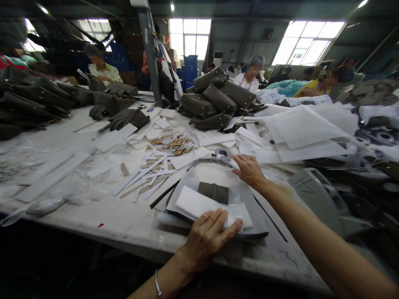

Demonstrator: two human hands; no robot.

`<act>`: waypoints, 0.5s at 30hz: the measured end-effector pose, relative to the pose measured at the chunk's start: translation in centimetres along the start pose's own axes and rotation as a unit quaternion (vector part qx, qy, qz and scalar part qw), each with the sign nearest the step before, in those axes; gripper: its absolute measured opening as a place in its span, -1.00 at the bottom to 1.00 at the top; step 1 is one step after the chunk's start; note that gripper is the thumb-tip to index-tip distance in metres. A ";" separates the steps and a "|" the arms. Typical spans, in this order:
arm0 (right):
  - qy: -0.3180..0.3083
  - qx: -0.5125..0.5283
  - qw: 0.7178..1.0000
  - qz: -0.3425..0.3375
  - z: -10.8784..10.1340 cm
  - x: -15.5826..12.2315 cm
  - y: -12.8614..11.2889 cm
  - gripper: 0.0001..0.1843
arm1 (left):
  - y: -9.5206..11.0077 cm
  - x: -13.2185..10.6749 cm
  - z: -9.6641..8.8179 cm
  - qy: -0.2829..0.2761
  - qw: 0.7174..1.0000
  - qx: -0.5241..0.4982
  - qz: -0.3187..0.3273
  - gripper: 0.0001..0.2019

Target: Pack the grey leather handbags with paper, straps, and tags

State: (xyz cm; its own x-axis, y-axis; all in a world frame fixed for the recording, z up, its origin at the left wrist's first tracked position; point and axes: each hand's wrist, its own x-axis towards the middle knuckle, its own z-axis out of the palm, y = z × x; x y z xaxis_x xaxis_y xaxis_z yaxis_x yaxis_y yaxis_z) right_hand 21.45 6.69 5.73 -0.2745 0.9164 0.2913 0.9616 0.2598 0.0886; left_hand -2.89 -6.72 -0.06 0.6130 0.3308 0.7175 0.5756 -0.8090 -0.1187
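In front of me a dark handbag [255, 236] lies flat, mostly covered by pale translucent wrapping [240, 189]. A dark olive strap-banded piece [215, 192] and a folded white foam sheet [195, 202] rest on it. My left hand [207, 232] lies over the foam sheet's near edge, its fingers stretched out and pressing down. My right hand [249, 169] reaches to the far side, fingers extended, beside the wrapped handle [207, 160] and a small grey wrapped coil [222, 154]. Whether its fingertips touch either one, I cannot tell.
Paper strips [149, 174] and a heap of tags [176, 143] lie left of the bag. Dark bags [215, 97] are piled behind, with white sheets [305, 128] at right. A grey-green plastic stool [314, 195] stands close right. Several people work across the table.
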 end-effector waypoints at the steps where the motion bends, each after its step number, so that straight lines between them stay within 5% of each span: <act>1: 0.023 0.019 0.999 0.020 -0.5 0.0 0.6 -0.40 | -0.3 0.1 -0.2 0.002 1.000 -0.010 -0.005 -0.62; 6: 0.124 0.192 0.949 0.217 -3.4 -3.4 5.6 -0.63 | -2.9 0.2 -2.0 0.012 0.995 -0.086 -0.046 -0.61; 9: 0.016 0.247 0.921 0.301 -2.8 -6.9 7.0 -0.60 | -4.4 0.5 -3.0 0.027 0.991 -0.114 -0.062 -0.57; 12: -0.112 0.325 0.907 0.244 -0.4 -8.9 5.0 -0.54 | -5.4 1.1 -3.8 0.037 0.989 -0.124 -0.074 -0.47; 15: -0.047 0.384 0.912 0.135 1.6 -8.1 1.3 -0.42 | -6.1 1.6 -4.2 0.045 0.987 -0.129 -0.087 -0.34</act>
State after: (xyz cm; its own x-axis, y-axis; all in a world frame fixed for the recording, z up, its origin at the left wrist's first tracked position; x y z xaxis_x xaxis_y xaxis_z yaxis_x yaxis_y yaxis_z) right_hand 24.91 0.15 1.93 -0.0596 0.9914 0.1164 0.7237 0.1232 -0.6790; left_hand -7.68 -3.33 4.73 0.4608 0.4400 0.7708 0.5032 -0.8449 0.1815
